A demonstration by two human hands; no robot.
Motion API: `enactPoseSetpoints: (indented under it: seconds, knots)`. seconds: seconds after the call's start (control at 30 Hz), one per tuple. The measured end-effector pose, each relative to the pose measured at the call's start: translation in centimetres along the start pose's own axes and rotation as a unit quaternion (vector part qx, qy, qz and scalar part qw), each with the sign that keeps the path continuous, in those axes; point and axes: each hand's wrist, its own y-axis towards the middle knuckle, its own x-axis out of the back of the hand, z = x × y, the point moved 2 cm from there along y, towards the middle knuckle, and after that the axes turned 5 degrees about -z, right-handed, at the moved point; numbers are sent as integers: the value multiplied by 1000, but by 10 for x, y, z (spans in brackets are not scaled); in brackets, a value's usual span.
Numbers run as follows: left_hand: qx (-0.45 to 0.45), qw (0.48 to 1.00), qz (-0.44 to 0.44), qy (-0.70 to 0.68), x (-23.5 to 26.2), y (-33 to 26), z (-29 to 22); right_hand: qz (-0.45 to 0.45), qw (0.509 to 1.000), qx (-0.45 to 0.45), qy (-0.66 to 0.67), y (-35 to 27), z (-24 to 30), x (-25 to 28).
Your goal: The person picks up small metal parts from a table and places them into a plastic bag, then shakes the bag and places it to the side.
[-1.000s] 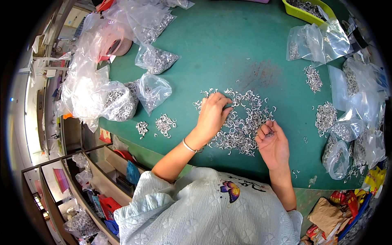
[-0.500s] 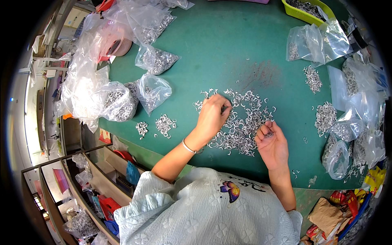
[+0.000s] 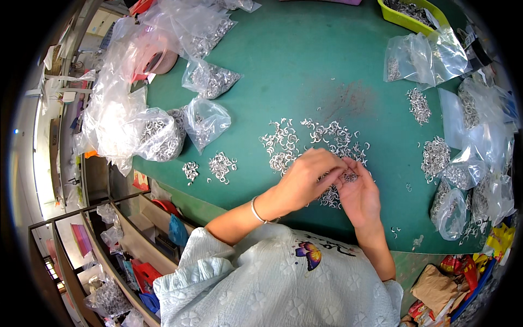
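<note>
Metal clips (image 3: pixel 327 139); 2 hands (image 3: pixel 332 182).

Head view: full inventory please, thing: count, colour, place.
table: one, green, centre
loose rings: one scattered pile, silver, mid-table by the hands
small ring heaps: two, silver, front left
heaps at right: at least two, silver, right side
bags of rings: many, clear, left and right edges
tray: one, yellow-green, top right
shelves: dark, lower left, holding bags
bracelet: one, silver, left wrist
left hand: fingers meeting the right hand over the pile
right hand: cupped, rings in palm
</note>
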Motion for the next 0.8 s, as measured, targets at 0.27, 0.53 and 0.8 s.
enactPoseSetpoints:
  seconds: [0.27, 0.53, 0.8]
  knots:
    - [42, 967, -74, 240, 3, 3, 58, 6, 1000, -13, 5, 2, 5, 13]
    - [65, 981, -69, 168, 2, 1, 68, 17, 999, -23, 30, 2, 6, 16]
    - [121, 977, -115, 133, 27, -5, 62, 3, 999, -25, 30, 2, 6, 13]
